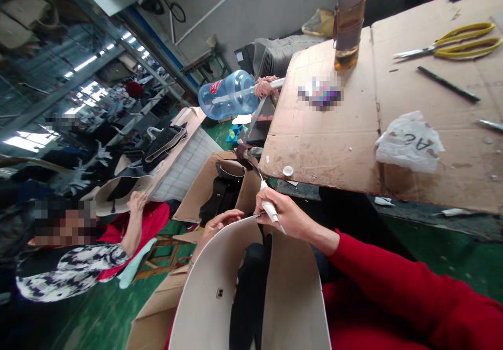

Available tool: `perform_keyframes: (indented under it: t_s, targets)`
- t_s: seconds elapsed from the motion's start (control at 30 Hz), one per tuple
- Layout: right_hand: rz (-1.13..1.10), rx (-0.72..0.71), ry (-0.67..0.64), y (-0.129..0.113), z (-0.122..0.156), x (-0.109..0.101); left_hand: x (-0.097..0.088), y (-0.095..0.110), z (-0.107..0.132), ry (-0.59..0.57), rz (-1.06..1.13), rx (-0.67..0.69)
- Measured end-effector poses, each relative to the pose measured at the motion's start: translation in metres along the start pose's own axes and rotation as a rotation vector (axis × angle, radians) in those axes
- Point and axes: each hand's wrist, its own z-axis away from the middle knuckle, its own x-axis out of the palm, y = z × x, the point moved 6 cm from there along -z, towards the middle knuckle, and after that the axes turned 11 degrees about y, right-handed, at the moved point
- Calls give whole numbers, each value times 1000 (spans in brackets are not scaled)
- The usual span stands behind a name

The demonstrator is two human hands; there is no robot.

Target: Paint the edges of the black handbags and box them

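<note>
A curved cream bag body [208, 282], open toward me with a black strip [249, 282] inside, stands upright in front of my red clothes. My left hand [220, 226] is closed on its far left edge; part of that hand is hidden behind the wall. My right hand [288, 216] is closed around a slim tool with a white-wrapped handle [269, 209]. One thin end of the tool points away from me, the other toward the bag. Its working tip is too small to make out. The right fingers are at the bag's top rim.
A cardboard-covered table [334, 140] at right bears yellow-handled scissors [451, 43], a black stick [448, 84], a crumpled plastic bag [411, 143], a drink bottle [351, 22] and a white cap [288, 171]. Beyond are a box [251, 190] with black pieces, a water jug [228, 95] and a seated co-worker [74, 261].
</note>
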Motion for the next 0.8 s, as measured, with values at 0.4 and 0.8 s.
perform_keyframes:
  t_s: [0.4, 0.8]
  targets:
    - [17, 26, 36, 4, 10, -5, 54, 2, 12, -53, 34, 4]
    - [95, -35, 126, 3, 11, -21, 77, 26, 16, -182, 53, -11]
